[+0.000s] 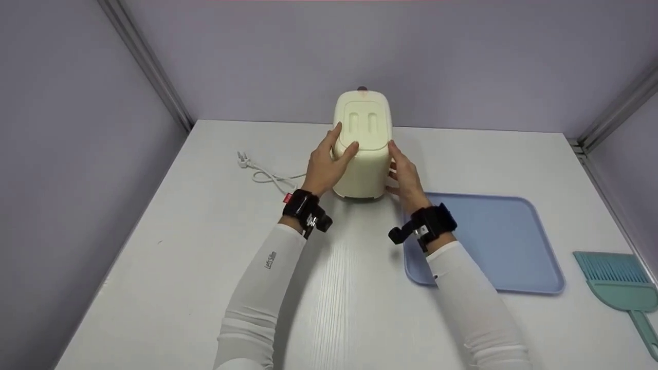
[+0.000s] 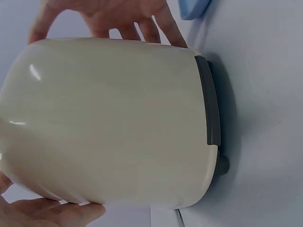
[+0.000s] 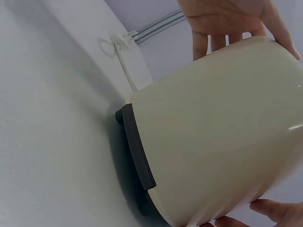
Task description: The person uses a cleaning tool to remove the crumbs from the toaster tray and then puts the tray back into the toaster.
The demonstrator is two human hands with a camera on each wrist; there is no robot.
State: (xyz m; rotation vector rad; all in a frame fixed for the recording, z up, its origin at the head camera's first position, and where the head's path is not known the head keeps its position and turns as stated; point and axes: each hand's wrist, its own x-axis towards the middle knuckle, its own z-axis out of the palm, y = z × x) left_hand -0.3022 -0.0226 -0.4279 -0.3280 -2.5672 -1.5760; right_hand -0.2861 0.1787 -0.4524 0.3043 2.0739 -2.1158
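Note:
A cream toaster (image 1: 362,172) with a lid over its top stands upright near the back of the white table. My left hand (image 1: 325,168) grips its left side, with the thumb over the near top corner. On the opposite side, my right hand (image 1: 406,180) holds the wall, its thumb near the top edge. Both wrist views show the smooth body of the toaster (image 2: 109,123) between the two hands and a dark strip along its base. I cannot tell whether all its feet touch the table. A small dark red knob (image 1: 362,88) shows at the far end.
The toaster's white cord and plug (image 1: 243,161) lie on the table to the left. A blue tray (image 1: 514,246) lies to the right, partly under my right forearm. Farther right is a green brush (image 1: 622,295). Grey-white walls border the back and sides.

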